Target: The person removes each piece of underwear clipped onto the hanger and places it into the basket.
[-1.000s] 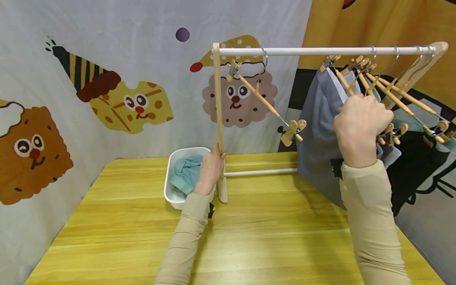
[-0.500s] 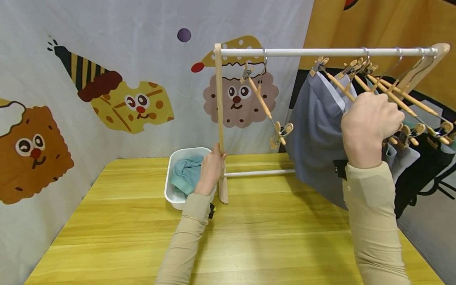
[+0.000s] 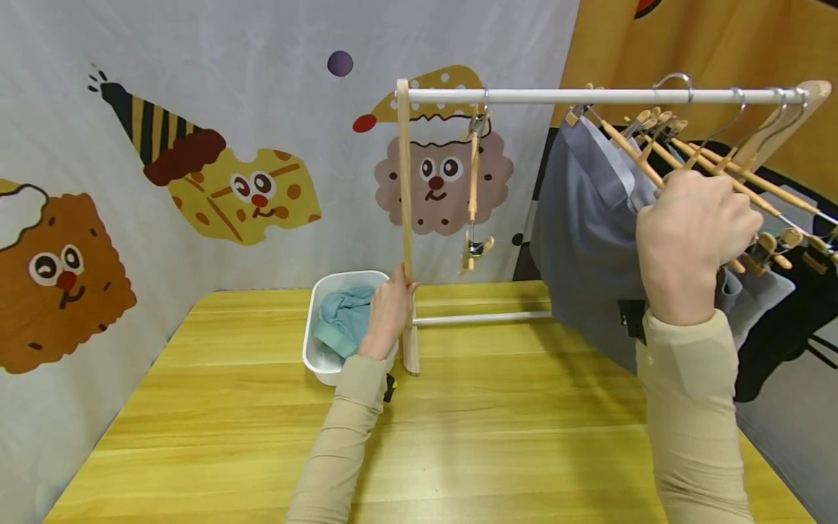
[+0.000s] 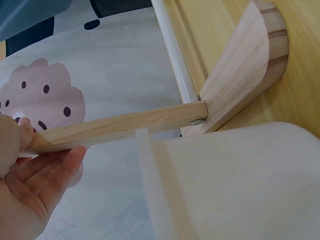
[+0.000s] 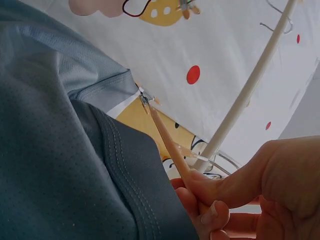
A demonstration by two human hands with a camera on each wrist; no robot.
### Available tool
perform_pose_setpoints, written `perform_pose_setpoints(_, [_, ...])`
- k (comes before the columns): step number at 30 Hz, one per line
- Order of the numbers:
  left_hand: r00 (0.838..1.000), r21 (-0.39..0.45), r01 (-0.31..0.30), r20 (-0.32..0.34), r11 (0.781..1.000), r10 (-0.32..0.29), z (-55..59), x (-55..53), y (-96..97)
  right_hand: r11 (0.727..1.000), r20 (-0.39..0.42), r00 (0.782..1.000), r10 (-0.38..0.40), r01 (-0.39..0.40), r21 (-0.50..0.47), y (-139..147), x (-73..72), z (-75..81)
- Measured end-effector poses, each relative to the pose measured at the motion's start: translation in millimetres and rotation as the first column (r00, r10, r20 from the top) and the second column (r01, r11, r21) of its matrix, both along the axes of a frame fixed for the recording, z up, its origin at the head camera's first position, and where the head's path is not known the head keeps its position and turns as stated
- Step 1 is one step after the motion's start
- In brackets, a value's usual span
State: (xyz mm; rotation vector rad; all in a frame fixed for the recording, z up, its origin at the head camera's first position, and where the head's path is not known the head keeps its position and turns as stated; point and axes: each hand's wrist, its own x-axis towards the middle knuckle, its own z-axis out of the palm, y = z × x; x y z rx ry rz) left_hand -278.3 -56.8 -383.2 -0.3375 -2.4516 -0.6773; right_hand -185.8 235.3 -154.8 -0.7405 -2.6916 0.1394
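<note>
My left hand [image 3: 388, 309] grips the left upright [image 4: 120, 122] of a small wooden clothes rack, with the thumb on one face and fingers on the other. My right hand [image 3: 697, 244] holds the bar of a wooden clip hanger [image 5: 167, 135]. From that hanger hangs a blue-grey garment [image 3: 576, 218], clipped along its stitched waistband. The hanger's metal hook [image 3: 677, 77] tilts above the white rail [image 3: 524, 96]; whether it touches the rail I cannot tell. Part of the garment is hidden behind my right hand and sleeve.
A bare clip hanger [image 3: 474, 175] hangs near the rail's left end. More hangers with clothes, including a black garment [image 3: 779, 327], crowd the right end. Left of the upright, a white basin [image 3: 314, 356] holds a teal garment [image 3: 343, 316] on the wooden table [image 3: 229, 437].
My right hand has moved a little to the right with the hanger, and its hook has tipped over. The bare hanger has swung round. My left hand stays on the upright.
</note>
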Motion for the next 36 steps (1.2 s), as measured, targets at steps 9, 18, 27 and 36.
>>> perform_pose_setpoints(9, [1.000, -0.005, -0.010, 0.017, 1.000, 0.010, -0.4, -0.3, 0.2, 0.994, -0.175, 0.981, 0.087, -0.073, 0.081, -5.5, 14.8, -17.3])
perform_pose_setpoints(18, [1.000, -0.007, -0.012, 0.020, 1.000, 0.012, 0.6, 0.3, 1.4, 0.977, -0.251, 0.949, 0.190, -0.156, 0.149, -13.2, 22.9, -32.3])
perform_pose_setpoints(27, [0.998, -0.010, -0.018, -0.054, 1.000, 0.018, -0.6, -0.6, 1.6, 0.950, -0.406, 0.864, 0.298, -0.228, 0.214, -18.2, 29.7, -50.9])
perform_pose_setpoints(36, [1.000, 0.016, -0.012, -0.010, 1.000, 0.012, -0.1, 0.5, 1.6, 0.920, -0.416, 0.821, 0.391, -0.329, 0.215, -15.0, 35.3, -65.2])
